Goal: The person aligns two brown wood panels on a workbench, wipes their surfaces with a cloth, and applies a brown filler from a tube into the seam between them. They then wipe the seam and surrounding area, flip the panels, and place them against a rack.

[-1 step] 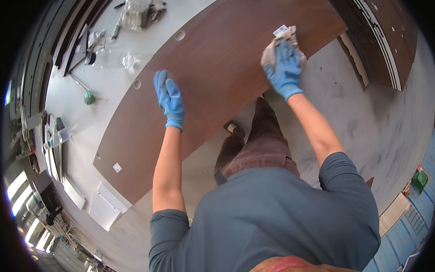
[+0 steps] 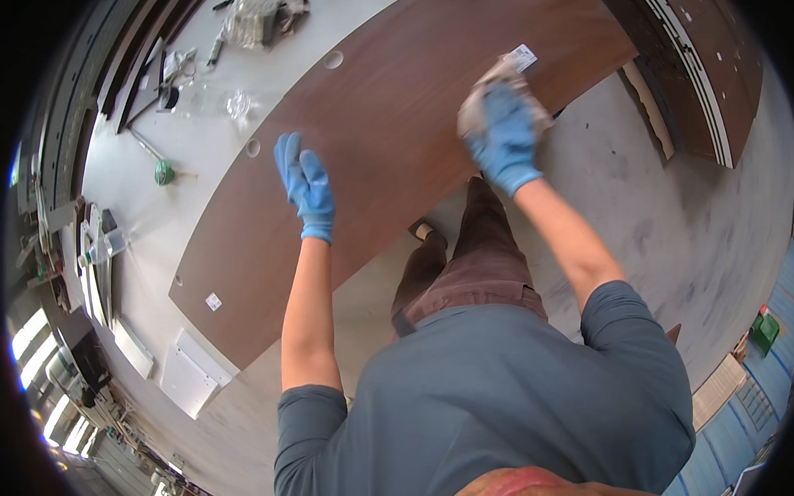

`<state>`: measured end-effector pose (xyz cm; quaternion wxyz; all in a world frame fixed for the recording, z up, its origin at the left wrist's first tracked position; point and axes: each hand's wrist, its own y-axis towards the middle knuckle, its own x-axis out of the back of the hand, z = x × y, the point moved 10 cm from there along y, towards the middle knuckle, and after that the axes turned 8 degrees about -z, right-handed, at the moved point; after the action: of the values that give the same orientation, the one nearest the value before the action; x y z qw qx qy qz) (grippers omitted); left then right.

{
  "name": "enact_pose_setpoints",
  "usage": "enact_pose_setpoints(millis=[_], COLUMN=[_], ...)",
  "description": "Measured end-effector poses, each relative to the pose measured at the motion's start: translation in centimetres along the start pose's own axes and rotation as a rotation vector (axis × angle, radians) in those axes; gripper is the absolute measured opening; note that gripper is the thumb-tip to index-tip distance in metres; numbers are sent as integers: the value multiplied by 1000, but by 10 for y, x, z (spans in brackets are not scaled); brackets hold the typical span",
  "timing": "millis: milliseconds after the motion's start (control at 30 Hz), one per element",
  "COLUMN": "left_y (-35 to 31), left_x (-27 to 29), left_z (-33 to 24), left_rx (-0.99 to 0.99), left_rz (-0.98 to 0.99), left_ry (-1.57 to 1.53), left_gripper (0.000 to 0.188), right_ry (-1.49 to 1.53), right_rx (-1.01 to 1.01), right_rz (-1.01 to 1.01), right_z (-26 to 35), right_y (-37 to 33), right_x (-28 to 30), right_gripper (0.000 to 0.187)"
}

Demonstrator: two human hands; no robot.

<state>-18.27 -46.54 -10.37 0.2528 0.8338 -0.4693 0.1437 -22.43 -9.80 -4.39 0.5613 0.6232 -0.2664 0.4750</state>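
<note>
A long brown wood-grain panel (image 2: 384, 108) with two round holes along its far left edge lies in front of me. My right hand (image 2: 506, 142), in a blue glove and a little blurred, presses a beige cloth (image 2: 506, 73) onto the panel's right part. Just beyond the cloth, a white label (image 2: 522, 57) is stuck to the surface. My left hand (image 2: 306, 188), gloved in blue too, lies over the left half of the panel with its fingers stretched out and nothing in it. A second small label (image 2: 213, 302) is near the panel's left end.
Beyond the panel are a clear plastic bag (image 2: 249, 15), a clear bottle (image 2: 211, 103) and a green round item (image 2: 163, 172) on a stick. Dark panels (image 2: 692, 75) stand at the right. A white piece (image 2: 191, 376) is by the left end.
My right hand and the cloth have slid a little to the left, showing more of the label. My left hand has stayed almost where it was.
</note>
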Motion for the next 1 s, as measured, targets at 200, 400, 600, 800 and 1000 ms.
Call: enact_pose_setpoints(millis=[200, 400, 600, 800, 1000], left_y=[-45, -68, -72, -69, -68], left_x=[84, 83, 79, 76, 76], left_z=[18, 50, 52, 51, 55], left_rx=[-243, -213, -208, -221, -174], left_rz=[-80, 52, 67, 78, 121], left_ry=[491, 706, 787, 805, 808], left_gripper=[57, 74, 77, 77, 77], right_ry=[663, 522, 293, 478, 679], right_rx=[503, 332, -309, 212, 562], right_rz=[40, 321, 30, 626, 436], right_z=[284, 140, -115, 155, 239], right_y=[-123, -79, -32, -115, -49], right_x=[-27, -44, -43, -67, -18], right_gripper=[50, 39, 74, 58, 56])
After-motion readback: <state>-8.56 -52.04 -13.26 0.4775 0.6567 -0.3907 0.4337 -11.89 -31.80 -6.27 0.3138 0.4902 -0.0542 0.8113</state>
